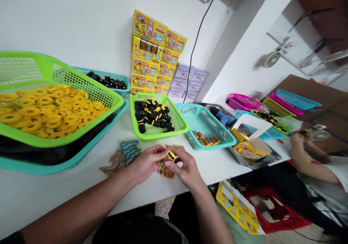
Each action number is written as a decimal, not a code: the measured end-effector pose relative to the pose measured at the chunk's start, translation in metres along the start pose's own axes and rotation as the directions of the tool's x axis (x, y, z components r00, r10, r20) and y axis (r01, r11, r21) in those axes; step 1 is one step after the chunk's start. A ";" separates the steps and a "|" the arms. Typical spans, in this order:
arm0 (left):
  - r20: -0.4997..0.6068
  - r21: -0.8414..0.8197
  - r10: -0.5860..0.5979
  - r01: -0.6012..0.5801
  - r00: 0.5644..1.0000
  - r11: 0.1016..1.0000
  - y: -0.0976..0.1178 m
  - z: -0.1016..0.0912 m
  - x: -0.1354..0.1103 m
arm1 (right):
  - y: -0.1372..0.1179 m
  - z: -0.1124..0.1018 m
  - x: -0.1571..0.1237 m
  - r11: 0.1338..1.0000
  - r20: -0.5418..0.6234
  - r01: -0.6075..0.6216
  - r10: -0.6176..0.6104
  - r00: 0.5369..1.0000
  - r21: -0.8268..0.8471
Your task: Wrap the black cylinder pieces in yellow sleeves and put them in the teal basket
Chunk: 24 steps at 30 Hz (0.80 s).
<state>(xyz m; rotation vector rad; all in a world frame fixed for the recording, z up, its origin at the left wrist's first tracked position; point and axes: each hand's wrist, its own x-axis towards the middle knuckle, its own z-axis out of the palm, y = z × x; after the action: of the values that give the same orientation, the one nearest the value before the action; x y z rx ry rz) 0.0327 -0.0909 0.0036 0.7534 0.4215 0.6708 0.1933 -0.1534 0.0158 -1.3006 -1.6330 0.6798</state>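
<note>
Black-and-yellow cylinder (172,155) pinched between a person's two hands just in front of a lime-green mesh basket (154,136) on a white worktable (81,197). The left hand (146,164) and right hand (185,168) close around it from either side, fingers curled and almost meeting, with a small yellow-and-red printed card (166,174) showing below. Whether the card is gripped or merely lies beneath the fingers cannot be told.

Inside that basket sits a sizeable heap of matte black cylinders (153,115) banded in yellow. To its left, a larger green plastic basket (54,144) carries a deep pile of flat yellow rings (49,113), and behind it a teal basket (108,86) holds more black pieces (108,81). To its right, a teal mesh basket (214,142) contains only a small cluster of printed boxes (205,139). Behind it, glossy yellow cartons (154,55) rise in a squared-off stack against the wall. Well to its right, a co-worker's hands (297,140) work beside shallow coloured trays (285,104).
</note>
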 end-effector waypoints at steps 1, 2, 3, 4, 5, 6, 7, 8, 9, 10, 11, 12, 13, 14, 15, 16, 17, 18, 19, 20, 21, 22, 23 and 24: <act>-0.012 -0.023 0.003 -0.003 1.000 1.000 0.000 0.000 0.000 | -0.003 0.004 -0.001 0.998 -0.019 0.026 -0.027 0.999 -0.066; -0.023 -0.042 0.004 -0.005 1.000 0.999 0.000 0.000 0.000 | -0.006 0.007 -0.002 0.993 -0.038 0.047 -0.052 0.998 -0.111; -0.024 -0.055 -0.001 0.000 1.000 0.999 0.000 0.001 0.000 | -0.008 0.010 -0.002 0.988 -0.055 0.064 -0.072 0.996 -0.141; -0.017 -0.063 -0.005 0.004 1.000 0.998 0.000 0.001 0.000 | -0.009 0.011 -0.002 0.984 -0.077 0.079 -0.092 0.993 -0.163; -0.010 -0.068 -0.008 0.007 1.000 0.998 -0.001 0.001 0.000 | -0.010 0.012 -0.002 0.979 -0.113 0.092 -0.114 0.987 -0.184; -0.009 -0.069 -0.009 0.008 1.000 0.998 -0.001 0.001 0.001 | -0.010 0.012 -0.001 0.971 -0.161 0.104 -0.140 0.977 -0.213; -0.018 -0.062 -0.011 0.010 1.000 0.998 -0.001 0.000 0.001 | -0.009 0.012 -0.001 0.961 -0.214 0.117 -0.173 0.961 -0.252; -0.027 -0.048 -0.022 0.021 0.999 0.999 -0.001 0.000 0.001 | -0.008 0.013 0.000 0.944 -0.261 0.134 -0.216 0.941 -0.300; -0.029 -0.031 -0.047 0.046 0.998 0.998 -0.002 0.000 0.001 | -0.007 0.014 0.001 0.923 -0.288 0.155 -0.265 0.920 -0.353; -0.024 -0.013 -0.078 0.077 0.997 0.997 -0.001 -0.001 0.001 | -0.005 0.015 0.001 0.896 -0.286 0.181 -0.312 0.906 -0.405; -0.013 -0.005 -0.104 0.104 0.994 0.995 -0.001 -0.002 0.001 | -0.004 0.017 0.001 0.870 -0.260 0.211 -0.351 0.900 -0.445; -0.006 -0.015 -0.115 0.115 0.993 0.993 -0.001 -0.003 0.002 | -0.003 0.019 0.000 0.852 -0.219 0.243 -0.376 0.901 -0.463; -0.009 -0.039 -0.109 0.109 0.994 0.993 0.000 -0.004 0.002 | -0.001 0.021 0.000 0.848 -0.180 0.269 -0.384 0.906 -0.456; -0.026 -0.069 -0.090 0.088 0.996 0.994 0.001 -0.005 0.003 | 0.000 0.023 -0.001 0.861 -0.161 0.278 -0.374 0.913 -0.425; -0.053 -0.093 -0.065 0.060 0.996 0.994 0.003 -0.006 0.004 | 0.001 0.024 -0.001 0.887 -0.166 0.264 -0.346 0.924 -0.378; -0.077 -0.107 -0.050 0.042 0.996 0.993 0.004 -0.007 0.005 | 0.002 0.025 -0.001 0.916 -0.189 0.237 -0.307 0.933 -0.323; -0.091 -0.114 -0.049 0.039 0.995 0.993 0.006 -0.008 0.006 | 0.004 0.026 0.000 0.939 -0.215 0.205 -0.268 0.939 -0.275; -0.098 -0.116 -0.057 0.045 0.994 0.992 0.008 -0.008 0.007 | 0.005 0.026 0.001 0.954 -0.239 0.178 -0.237 0.942 -0.242; -0.108 -0.124 -0.070 0.056 0.992 0.991 0.010 -0.008 0.007 | 0.006 0.027 0.002 0.960 -0.255 0.160 -0.218 0.942 -0.231; -0.122 -0.141 -0.086 0.068 0.989 0.988 0.012 -0.008 0.006 | 0.007 0.028 0.003 0.957 -0.263 0.159 -0.223 0.939 -0.244; -0.139 -0.163 -0.108 0.085 0.984 0.983 0.014 -0.007 0.004 | 0.006 0.029 0.003 0.944 -0.265 0.172 -0.248 0.932 -0.280; -0.164 -0.186 -0.141 0.110 0.976 0.976 0.016 -0.005 0.001 | 0.005 0.031 0.003 0.925 -0.265 0.184 -0.279 0.923 -0.333; -0.186 -0.196 -0.171 0.134 0.968 0.971 0.018 -0.004 -0.003 | 0.003 0.033 0.002 0.892 -0.260 0.203 -0.324 0.909 -0.403; -0.215 -0.193 -0.212 0.172 0.953 0.966 0.021 -0.003 -0.006 | 0.002 0.036 0.001 0.851 -0.228 0.205 -0.348 0.909 -0.483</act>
<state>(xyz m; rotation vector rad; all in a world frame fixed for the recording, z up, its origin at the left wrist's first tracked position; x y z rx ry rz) 0.0188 -0.0823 0.0180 0.4625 0.6360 0.6048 0.1620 -0.1477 -0.0007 -1.3630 -1.7233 -0.0965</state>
